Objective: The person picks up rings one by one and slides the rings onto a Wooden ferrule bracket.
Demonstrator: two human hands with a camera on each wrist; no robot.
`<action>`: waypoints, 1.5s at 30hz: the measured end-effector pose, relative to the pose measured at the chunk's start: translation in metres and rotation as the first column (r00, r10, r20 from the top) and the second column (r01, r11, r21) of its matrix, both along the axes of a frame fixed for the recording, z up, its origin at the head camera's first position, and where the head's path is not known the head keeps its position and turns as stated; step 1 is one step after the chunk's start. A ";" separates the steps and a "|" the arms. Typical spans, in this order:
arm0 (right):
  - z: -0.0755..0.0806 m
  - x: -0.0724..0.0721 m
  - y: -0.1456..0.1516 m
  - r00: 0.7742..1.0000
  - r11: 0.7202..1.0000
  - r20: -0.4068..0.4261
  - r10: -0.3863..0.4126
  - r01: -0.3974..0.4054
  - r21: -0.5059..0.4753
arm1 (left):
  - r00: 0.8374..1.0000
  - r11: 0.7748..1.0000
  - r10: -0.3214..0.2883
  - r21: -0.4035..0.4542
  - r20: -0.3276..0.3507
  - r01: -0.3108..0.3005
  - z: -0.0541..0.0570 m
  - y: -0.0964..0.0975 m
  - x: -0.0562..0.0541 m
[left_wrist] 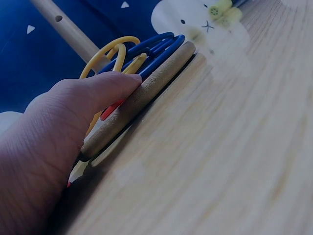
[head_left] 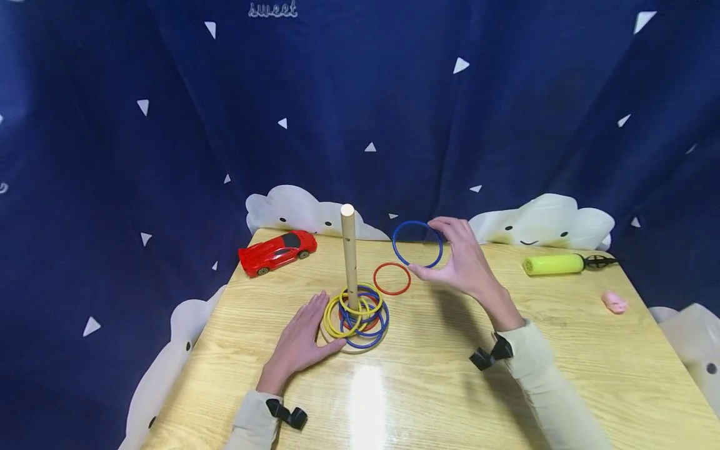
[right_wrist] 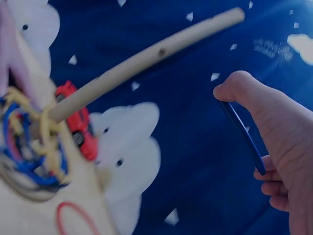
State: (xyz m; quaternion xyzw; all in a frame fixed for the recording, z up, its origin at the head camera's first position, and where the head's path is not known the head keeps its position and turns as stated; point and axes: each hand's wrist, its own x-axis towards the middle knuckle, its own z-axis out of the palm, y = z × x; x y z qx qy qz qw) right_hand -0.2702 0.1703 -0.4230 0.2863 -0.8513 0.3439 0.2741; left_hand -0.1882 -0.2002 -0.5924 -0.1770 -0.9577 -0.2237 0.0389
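Observation:
My right hand (head_left: 462, 259) holds a blue ring (head_left: 395, 250) between thumb and fingers, raised above the table right of a wooden peg (head_left: 350, 262). In the right wrist view this ring (right_wrist: 243, 137) appears nearly edge-on. The peg rises from a round wooden base (left_wrist: 139, 98), with several yellow rings (head_left: 328, 325), blue rings (head_left: 365, 345) and red between them piled about its foot. My left hand (head_left: 300, 340) rests against the base's left side, fingers straight and thumb spread; the left wrist view shows the thumb touching the base's edge. A red ring (head_left: 392, 294) lies apart on the table.
A red toy car (head_left: 278, 251) stands at the table's back left. To the right lie a yellow-green pump (head_left: 554, 265) with a black end and a small pink piece (head_left: 614, 302). Behind the wooden table (head_left: 450, 400) hangs a dark blue curtain (head_left: 360, 81) with white clouds.

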 end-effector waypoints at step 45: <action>0.090 0.015 -0.085 0.959 0.946 0.007 0.284 -0.281 0.160 | 0.999 1.000 0.014 0.001 0.037 -0.014 -0.001 0.001 0.000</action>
